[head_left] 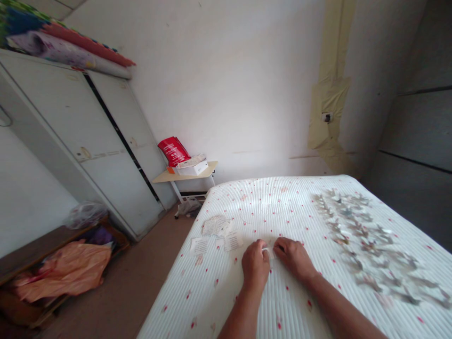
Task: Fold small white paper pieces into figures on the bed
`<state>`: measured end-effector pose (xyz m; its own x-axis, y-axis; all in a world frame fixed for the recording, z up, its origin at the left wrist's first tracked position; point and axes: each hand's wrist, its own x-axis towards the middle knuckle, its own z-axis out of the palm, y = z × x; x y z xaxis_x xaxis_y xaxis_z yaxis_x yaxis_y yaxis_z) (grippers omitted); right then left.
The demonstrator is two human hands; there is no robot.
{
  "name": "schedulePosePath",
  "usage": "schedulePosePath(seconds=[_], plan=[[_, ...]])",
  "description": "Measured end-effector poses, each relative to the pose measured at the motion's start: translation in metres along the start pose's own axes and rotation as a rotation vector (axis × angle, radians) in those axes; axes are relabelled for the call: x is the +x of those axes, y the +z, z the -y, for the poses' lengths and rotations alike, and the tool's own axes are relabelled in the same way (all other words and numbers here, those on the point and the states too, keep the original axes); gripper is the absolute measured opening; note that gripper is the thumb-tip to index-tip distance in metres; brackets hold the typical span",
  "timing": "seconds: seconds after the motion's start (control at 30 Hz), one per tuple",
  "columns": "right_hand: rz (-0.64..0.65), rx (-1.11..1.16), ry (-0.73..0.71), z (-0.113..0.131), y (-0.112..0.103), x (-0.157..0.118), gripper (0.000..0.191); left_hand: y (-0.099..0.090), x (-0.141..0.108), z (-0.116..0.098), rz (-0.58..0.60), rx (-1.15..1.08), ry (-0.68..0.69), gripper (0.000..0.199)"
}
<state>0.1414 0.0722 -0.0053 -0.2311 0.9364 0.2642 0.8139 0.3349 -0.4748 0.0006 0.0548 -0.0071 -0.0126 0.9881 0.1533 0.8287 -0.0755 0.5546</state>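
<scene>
Over the patterned bed sheet, a small piece of paper lies between my two hands. My left hand pinches its left side between thumb and fingers. My right hand has its fingers curled at the paper's right edge; the fingertips are partly hidden. To the left are several printed paper pieces, some overlapping. On the right side of the bed, many small folded paper figures stand in rough rows; they look blurred.
A small side table beyond the bed bears a red bag and a white box. Tall grey cabinets stand at the left, rolled mats on top. An orange plastic bag lies on a low wooden unit.
</scene>
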Motion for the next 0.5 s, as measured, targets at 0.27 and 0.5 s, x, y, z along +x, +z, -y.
schedulePosePath(seconds=[0.27,0.5], plan=[[-0.007,-0.193,0.02,0.0003,0.0086,0.0,0.019,0.0027,-0.0014,-0.0033,-0.049,0.17,0.032,0.024],[-0.017,-0.175,-0.03,0.0055,0.0023,-0.0015,0.017,0.0014,-0.0025,-0.0067,-0.11,0.28,0.093,0.019]])
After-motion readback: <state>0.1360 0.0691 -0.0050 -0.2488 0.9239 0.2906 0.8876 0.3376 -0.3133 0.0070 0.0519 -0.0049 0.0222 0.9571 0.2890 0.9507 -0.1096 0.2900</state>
